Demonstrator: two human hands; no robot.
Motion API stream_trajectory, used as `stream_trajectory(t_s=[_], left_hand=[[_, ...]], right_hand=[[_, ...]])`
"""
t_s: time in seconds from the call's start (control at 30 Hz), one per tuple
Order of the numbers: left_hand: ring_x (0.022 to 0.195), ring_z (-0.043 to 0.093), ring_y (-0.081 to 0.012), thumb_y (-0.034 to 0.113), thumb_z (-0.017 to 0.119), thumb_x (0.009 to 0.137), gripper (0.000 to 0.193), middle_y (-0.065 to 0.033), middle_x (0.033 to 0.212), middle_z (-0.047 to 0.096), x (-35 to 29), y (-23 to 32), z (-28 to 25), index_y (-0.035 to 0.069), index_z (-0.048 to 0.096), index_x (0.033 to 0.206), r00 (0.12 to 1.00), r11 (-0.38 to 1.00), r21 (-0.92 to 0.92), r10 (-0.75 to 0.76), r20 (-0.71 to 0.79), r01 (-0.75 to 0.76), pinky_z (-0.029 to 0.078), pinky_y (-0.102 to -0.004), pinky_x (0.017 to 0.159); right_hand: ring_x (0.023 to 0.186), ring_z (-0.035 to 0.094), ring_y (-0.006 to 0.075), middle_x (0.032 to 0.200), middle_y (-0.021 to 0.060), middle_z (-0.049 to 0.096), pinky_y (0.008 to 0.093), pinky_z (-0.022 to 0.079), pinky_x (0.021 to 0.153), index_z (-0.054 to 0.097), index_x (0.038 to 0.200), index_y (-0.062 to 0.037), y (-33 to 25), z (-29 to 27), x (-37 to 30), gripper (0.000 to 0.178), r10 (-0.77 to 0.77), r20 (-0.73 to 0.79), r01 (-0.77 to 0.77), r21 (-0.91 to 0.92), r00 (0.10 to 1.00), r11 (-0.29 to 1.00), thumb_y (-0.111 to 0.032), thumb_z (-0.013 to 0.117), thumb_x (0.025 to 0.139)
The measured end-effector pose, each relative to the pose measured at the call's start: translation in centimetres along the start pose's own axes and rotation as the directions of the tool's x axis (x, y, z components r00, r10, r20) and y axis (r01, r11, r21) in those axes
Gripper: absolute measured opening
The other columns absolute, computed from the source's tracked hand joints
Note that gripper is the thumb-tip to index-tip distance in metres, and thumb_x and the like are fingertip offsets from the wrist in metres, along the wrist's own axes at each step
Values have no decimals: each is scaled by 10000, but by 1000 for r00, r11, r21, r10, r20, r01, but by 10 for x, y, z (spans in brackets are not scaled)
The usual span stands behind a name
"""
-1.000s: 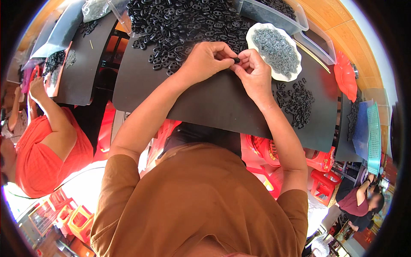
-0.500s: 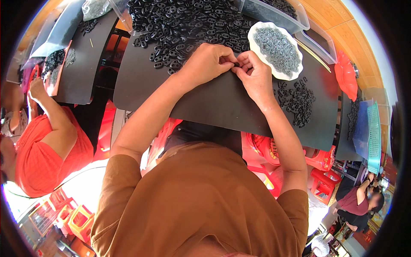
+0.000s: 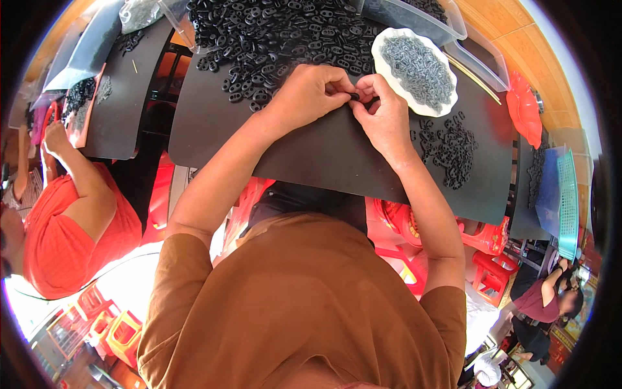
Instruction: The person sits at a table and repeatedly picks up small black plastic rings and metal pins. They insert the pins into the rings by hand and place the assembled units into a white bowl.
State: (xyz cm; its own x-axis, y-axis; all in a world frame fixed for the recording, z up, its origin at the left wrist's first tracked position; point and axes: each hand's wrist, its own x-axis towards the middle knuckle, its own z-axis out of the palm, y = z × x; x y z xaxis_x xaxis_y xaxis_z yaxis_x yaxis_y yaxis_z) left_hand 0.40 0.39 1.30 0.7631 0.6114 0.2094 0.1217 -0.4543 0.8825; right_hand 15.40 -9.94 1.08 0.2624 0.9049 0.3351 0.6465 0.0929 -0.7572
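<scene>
My left hand [image 3: 310,97] pinches a small black plastic piece [image 3: 354,96] between thumb and fingertips, over the near side of a large heap of black oval pieces with two holes [image 3: 278,45]. Close against it, my right hand [image 3: 387,120] is closed, its thumb and fingers at the same spot. Something dark shows between the right fingers, mostly hidden. Beyond the right hand stands a white scalloped dish [image 3: 447,102] full of small grey, spring-like bits [image 3: 418,71]. A smaller pile of little black parts [image 3: 450,152] lies to the right.
Clear plastic bins [image 3: 424,26] stand at the table's far side, near thin sticks [image 3: 476,79] and a red scalloped dish [image 3: 523,110]. At left, a person in red [image 3: 78,227] sits at another dark table [image 3: 123,97]. Red stools [image 3: 495,275] and a teal basket [image 3: 567,204] are at right.
Both hands stay together at nearly the same place. The right fingers have shifted slightly, and more dark material shows between them. The view has moved a little.
</scene>
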Motion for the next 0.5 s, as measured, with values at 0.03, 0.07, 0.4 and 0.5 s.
stream_trajectory(t_s=[0.03,0.07,0.4,0.5], left_hand=[[754,669,-107,22,683,833,83,-61,823,705,0,0,0,-9,703,907,1000,1000,5,6,-1,-6,558,-260,725],[756,670,-109,21,683,831,83,-63,826,704,-1,0,1,-10,703,906,1000,1000,9,12,-1,-12,559,-260,727],[735,663,-121,17,681,816,102,-76,837,704,-1,-3,-2,-14,703,910,999,997,69,32,0,-32,555,-270,704],[730,664,-122,24,683,816,102,-75,826,706,-1,-1,-3,-12,705,909,999,996,73,53,-5,-53,554,-271,703]], right_hand=[[747,664,188,814,74,663,310,534,662,581,957,-40,0,0,0,283,2,1,-2,0,1000,1000,44,726,729],[747,666,190,814,74,664,311,534,663,581,957,-40,0,0,0,284,4,2,-4,0,1000,1000,44,727,729],[747,690,206,829,93,692,316,535,675,607,955,-38,2,-4,0,266,-4,30,4,-2,1000,1000,56,732,739],[759,686,210,823,86,683,322,534,685,609,955,-42,2,-4,0,264,-10,31,11,-20,999,1000,52,733,742]])
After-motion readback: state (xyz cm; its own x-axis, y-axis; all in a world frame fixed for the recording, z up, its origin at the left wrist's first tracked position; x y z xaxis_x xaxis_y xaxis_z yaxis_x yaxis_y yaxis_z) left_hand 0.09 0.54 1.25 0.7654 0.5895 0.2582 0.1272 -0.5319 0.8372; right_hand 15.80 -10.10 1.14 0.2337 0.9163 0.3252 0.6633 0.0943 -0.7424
